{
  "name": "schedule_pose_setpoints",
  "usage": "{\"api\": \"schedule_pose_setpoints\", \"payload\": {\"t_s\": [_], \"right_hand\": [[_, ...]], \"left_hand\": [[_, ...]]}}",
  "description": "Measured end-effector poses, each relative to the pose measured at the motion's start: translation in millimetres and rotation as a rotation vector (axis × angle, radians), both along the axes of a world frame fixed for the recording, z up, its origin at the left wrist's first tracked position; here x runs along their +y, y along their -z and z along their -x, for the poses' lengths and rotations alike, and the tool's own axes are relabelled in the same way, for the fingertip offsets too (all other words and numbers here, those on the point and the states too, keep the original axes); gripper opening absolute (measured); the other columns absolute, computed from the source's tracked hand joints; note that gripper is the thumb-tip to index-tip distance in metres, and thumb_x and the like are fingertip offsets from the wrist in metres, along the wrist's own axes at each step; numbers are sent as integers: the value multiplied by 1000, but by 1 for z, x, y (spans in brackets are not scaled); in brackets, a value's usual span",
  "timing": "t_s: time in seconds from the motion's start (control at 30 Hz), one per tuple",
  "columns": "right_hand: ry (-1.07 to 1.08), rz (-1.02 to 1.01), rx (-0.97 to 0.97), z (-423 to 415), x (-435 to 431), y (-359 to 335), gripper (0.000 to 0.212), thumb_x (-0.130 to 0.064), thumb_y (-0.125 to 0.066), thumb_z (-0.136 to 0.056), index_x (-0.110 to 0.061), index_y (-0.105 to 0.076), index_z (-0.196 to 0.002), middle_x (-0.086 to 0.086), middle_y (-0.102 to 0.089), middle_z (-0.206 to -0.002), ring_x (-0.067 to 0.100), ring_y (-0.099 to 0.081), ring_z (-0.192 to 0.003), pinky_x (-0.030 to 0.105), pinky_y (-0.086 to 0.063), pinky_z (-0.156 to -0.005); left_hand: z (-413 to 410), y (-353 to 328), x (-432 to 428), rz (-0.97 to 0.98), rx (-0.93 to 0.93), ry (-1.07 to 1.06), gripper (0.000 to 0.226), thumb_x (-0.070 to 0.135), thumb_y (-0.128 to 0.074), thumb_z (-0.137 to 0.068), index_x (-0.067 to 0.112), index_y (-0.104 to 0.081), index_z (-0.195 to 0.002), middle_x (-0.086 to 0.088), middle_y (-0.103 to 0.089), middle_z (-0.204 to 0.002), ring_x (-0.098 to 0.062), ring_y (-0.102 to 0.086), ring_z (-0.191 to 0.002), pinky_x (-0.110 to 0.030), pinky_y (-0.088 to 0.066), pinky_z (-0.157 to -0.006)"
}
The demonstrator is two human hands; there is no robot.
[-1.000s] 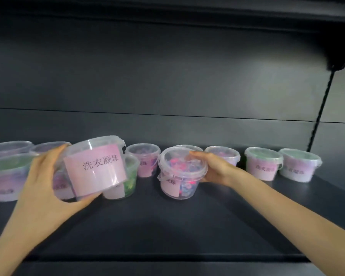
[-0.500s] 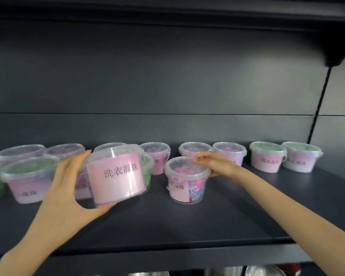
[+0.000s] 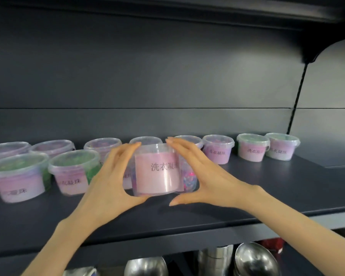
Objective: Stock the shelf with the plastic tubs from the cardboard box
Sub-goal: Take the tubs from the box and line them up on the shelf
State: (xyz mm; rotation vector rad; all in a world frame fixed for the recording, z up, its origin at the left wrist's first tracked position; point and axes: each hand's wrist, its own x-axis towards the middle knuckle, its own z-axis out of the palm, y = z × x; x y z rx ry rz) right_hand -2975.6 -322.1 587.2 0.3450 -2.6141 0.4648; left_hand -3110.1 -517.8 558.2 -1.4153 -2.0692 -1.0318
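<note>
- Across the full width: dark grey shelf (image 3: 247, 196), with lidded plastic tubs (image 3: 251, 148) in loose rows towards its back.
- Below its front edge: steel bowls (image 3: 255, 259).
- At centre: left hand (image 3: 108, 188) clasping the pink-labelled tub (image 3: 157, 172), thumb curled under its front, fingers up its left side.
- Opposite: right hand (image 3: 203, 176) spread wide, fingers straight by the right rim, thumb out low.
- Upright between both palms, in front of the rows; resting or just lifted, cannot tell.
- Between that tub and the right palm: clear tub (image 3: 187, 178) of coloured bits.
</note>
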Motion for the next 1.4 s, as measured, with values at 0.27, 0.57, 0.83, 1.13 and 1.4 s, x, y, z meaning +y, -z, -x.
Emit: {"api": "schedule_pose_setpoints", "payload": {"t_s": [0.27,0.57,0.83,1.13,1.4], "right_hand": [[59,-24,62,-13,10,-11,104,-50,-78,-66,-34,-13,-146,-19,-21,-146,-2,-21,-134,9,-27,-104],[238,-87,264,-48,55,-17,92,-66,-70,-59,-40,-24,-134,-33,-28,-128,-2,-33,-121,18,-39,-93],[428,-86,238,-60,118,3,95,-54,-81,-58,-30,-33,-136,-19,-33,-125,0,-33,-115,10,-33,-89],[428,-234,114,-27,139,40,90,-45,-77,-68,-30,-25,-140,-6,-31,-137,12,-32,-124,26,-41,-91],[466,-297,70,-11,139,58,80,-32,-71,-79,-16,-25,-143,0,-28,-144,16,-23,-132,36,-40,-103]], "left_hand": [[-11,-12,16,-12,107,83,105,42,-80,-52,61,-14,-132,46,-12,-131,26,-20,-118,-8,-31,-79],[-4,-14,70,148,49,210,107,49,-78,-66,56,3,-136,47,0,-136,26,-14,-122,3,-20,-95],[20,3,87,466,109,94,55,57,-29,-91,37,-35,-141,23,-30,-147,0,-26,-135,-17,-22,-104],[21,9,90,344,502,-207,46,53,-35,-84,30,-69,-102,10,-68,-94,-15,-65,-76,-21,-43,-43],[28,18,85,381,349,-119,72,62,-7,-91,21,-53,-129,5,-56,-130,-20,-53,-114,-32,-48,-88]]}}
